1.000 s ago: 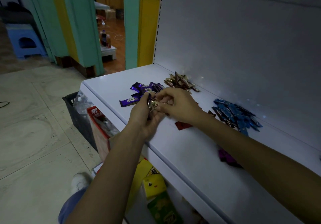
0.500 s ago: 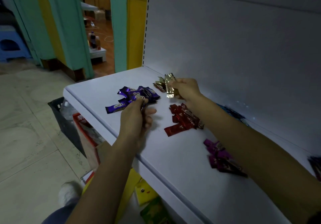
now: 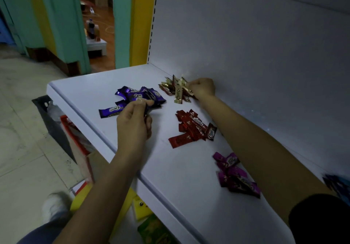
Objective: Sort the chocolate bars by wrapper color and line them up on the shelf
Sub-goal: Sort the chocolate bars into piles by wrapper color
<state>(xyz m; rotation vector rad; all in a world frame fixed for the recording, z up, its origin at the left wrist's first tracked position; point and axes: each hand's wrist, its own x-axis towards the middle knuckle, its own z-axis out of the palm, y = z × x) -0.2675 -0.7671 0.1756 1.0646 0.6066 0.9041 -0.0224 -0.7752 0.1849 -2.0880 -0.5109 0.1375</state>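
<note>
Looking at a gold bar [image 3: 179, 94] first: pinched by its top end in the right hand [image 3: 202, 88], fingers curled round it, tilted, lower end down near the shelf [image 3: 91, 90], right against the gold pile [image 3: 168, 88] by the back wall. Over at 9 o'clock from that, the purple pile [image 3: 139, 96], kinda messy, with one loose purple bar [image 3: 110, 110] lying at its 8 o'clock. Hovering just at 6 o'clock of the purple pile, the left hand [image 3: 135, 122], fingers curled, thumb pressed down on a dark bar [image 3: 146, 112] seen edge-on; can't really call the colour in this light. Then at 6 o'clock from the gold stuff, a red pile [image 3: 192, 128], apart from the other heaps. Further out at 5 o'clock, near the right forearm, a pink pile [image 3: 235, 176]. Way over at 3 o'clock on the frame edge, some blue bars [image 3: 339, 186], blurry and mostly cut off. Below the shelf at 8 o'clock: a dark crate [image 3: 48, 115] on the tiled floor, a red box [image 3: 75, 139] next to it, plus a white shoe [image 3: 54, 205] down at 7 o'clock.
</note>
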